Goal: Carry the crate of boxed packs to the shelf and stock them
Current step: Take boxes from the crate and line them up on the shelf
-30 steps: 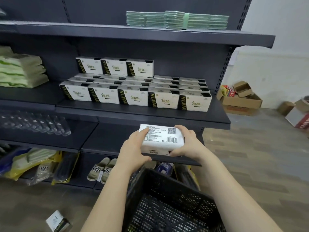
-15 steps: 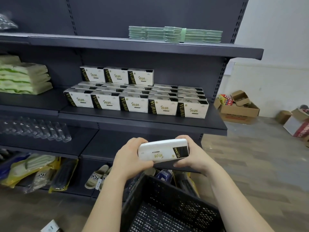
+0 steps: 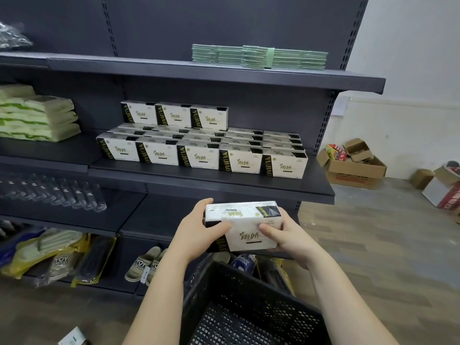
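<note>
Retail shop, stocking area — dark gondola shelving (image 3: 211, 73) centre frame, rowed boxed packs (image 3: 199, 155), packaged slippers (image 3: 146, 266) lower left.

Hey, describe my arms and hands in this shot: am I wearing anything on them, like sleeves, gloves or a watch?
Nothing is worn on either one. The left hand and right hand have no gloves, and no ring shows on either. The left forearm and right forearm are uncovered right to the bottom edge of the frame: no sleeve, watch or bracelet is visible.
</note>
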Motion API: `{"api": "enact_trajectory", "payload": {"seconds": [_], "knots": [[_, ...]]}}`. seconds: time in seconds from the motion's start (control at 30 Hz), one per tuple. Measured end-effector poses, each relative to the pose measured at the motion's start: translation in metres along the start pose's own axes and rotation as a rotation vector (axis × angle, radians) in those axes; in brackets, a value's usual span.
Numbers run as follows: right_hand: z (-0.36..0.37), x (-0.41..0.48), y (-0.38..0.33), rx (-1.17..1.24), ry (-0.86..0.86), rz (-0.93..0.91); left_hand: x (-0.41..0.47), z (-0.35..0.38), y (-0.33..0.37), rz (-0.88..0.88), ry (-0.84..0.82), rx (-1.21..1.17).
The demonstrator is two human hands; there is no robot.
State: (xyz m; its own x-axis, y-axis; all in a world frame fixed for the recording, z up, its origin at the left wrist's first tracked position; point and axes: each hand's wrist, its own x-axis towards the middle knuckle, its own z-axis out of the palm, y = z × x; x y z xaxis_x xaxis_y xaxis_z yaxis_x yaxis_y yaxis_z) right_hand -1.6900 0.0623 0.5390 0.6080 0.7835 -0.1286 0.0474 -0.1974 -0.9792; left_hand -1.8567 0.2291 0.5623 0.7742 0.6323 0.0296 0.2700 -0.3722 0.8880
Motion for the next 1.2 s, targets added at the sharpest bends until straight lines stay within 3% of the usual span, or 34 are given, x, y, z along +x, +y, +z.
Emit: {"api": "enact_trajectory", "payload": {"seconds": [0.4, 0.77, 1.2], "knots": [[-0.007, -0.007, 0.0, -0.035, 0.049, -0.048, 0.0, 0.005, 0.009, 0.052, 0.017, 0.152], [-0.029, -0.005, -0.035, -0.584, 0.039, -0.229, 0.003, 0.015, 0.021, 0.103, 0.015, 0.198], [-0.018, 0.011, -0.049, -0.796, 0.076, -0.267, 0.023, 0.006, 0.025, 0.154, -0.014, 0.292]]}}
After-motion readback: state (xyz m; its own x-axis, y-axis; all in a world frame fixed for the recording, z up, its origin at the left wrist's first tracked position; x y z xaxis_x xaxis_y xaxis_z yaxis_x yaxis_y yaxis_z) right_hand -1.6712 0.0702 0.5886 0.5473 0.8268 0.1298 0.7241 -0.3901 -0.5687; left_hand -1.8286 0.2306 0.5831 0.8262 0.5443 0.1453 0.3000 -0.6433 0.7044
